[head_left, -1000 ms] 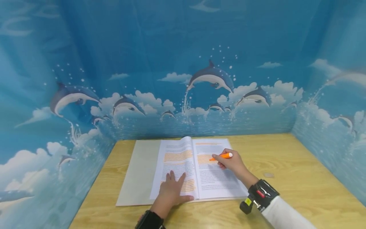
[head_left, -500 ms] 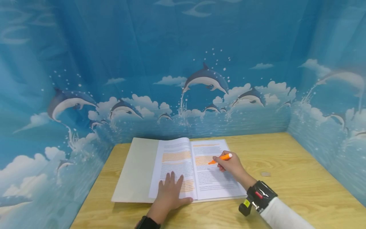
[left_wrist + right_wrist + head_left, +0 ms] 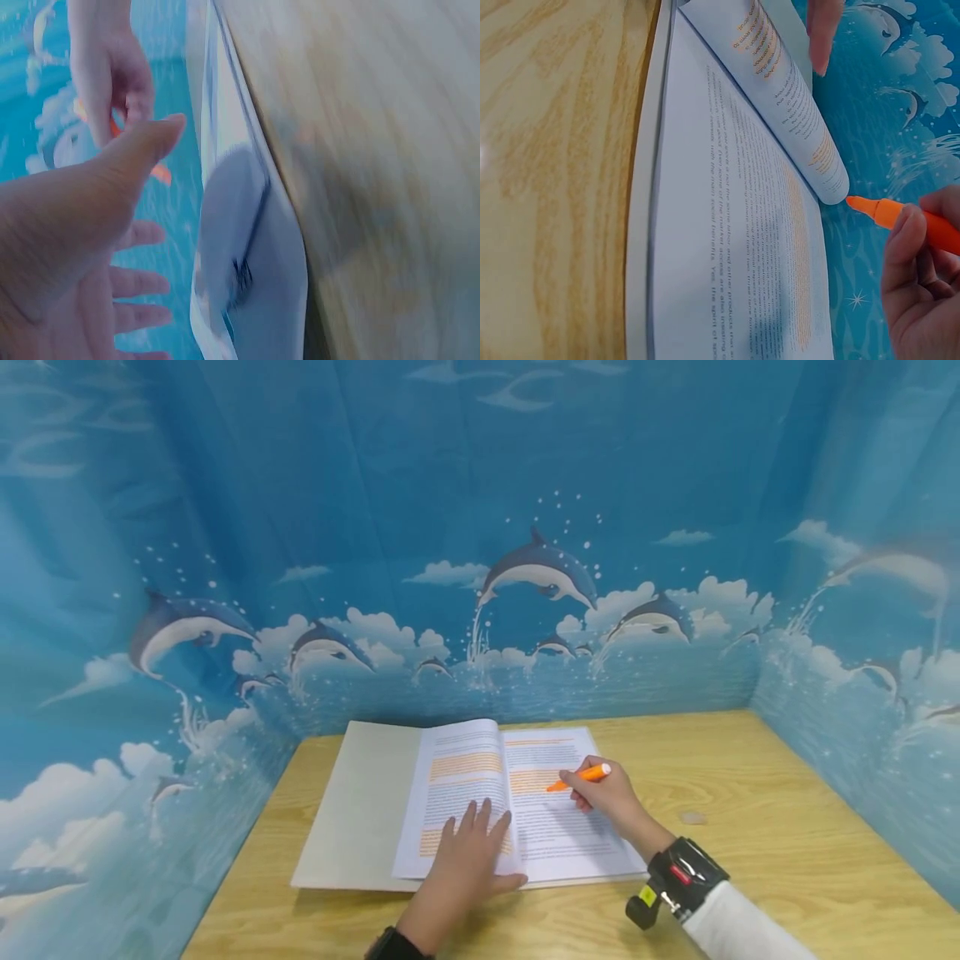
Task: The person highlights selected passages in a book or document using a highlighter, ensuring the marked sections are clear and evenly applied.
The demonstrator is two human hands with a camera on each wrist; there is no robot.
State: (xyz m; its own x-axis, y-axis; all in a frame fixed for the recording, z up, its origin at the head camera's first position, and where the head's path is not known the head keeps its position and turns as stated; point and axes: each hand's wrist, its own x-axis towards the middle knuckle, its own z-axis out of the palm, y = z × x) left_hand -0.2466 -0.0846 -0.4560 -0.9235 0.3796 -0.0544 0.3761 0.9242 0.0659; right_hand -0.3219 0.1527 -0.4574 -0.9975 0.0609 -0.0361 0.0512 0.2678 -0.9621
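An open book [image 3: 558, 839] of white printed pages lies on the table, with orange highlighted lines on both pages. My right hand [image 3: 613, 797] holds an orange highlighter [image 3: 587, 774] over the right page. In the right wrist view the highlighter's uncapped orange tip [image 3: 862, 205] points toward the curved left leaf [image 3: 780, 112]; whether it touches paper cannot be told. Over the lower left page, my left hand [image 3: 463, 860] spreads its fingers, with the thumb near the book's lower edge. The left wrist view shows these fingers [image 3: 139, 283] straight and holding nothing.
The book's blank cover [image 3: 360, 810] extends to the left. A small pale patch [image 3: 693, 818] lies on the wooden table [image 3: 750, 860] to the right. Dolphin-printed curtains [image 3: 420, 527] stand behind and at both sides.
My left hand has shifted right across the left page toward the spine. The highlighter has moved slightly lower down the right page, still in my right hand.
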